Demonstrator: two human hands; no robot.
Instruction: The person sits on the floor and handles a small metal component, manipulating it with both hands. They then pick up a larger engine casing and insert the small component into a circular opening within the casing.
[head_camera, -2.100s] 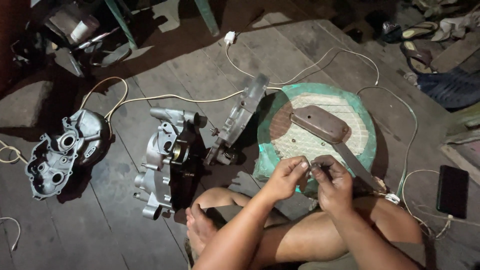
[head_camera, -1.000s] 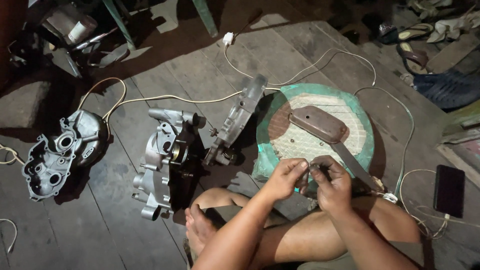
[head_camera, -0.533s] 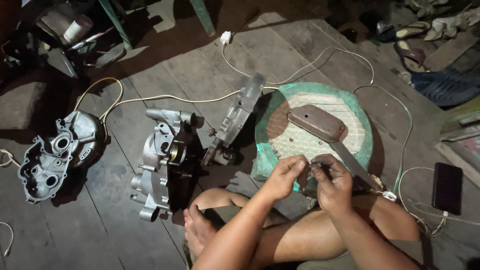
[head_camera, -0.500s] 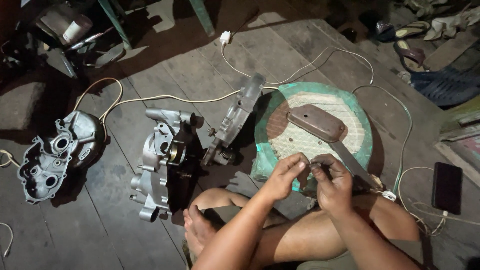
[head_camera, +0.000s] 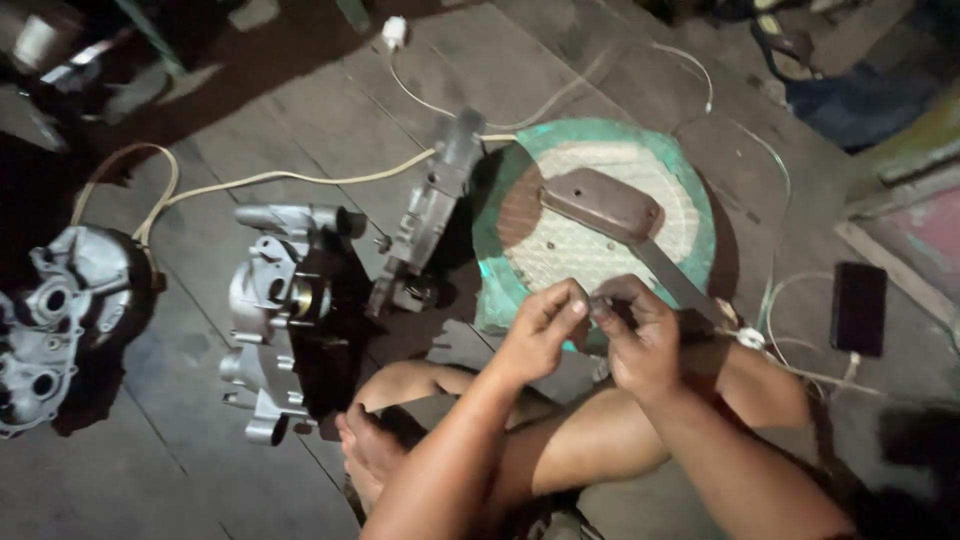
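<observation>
the round green-rimmed tray (head_camera: 500, 200) on the plank floor holds only a brown metal cover plate (head_camera: 602, 205) on its pale woven middle; the grey engine casing (head_camera: 285, 330) stands just beside it. over the tray's near rim, the left hand (head_camera: 540, 330) and right hand (head_camera: 640, 335) meet, fingertips pinched on a small part too tiny to identify. best worked close over the tray, so a slip lands inside.

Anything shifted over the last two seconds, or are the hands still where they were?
Nothing visibly changed. The left hand and right hand stay pinched together on something small, too small to tell, before the round green tray. The engine casings lie unmoved.
</observation>
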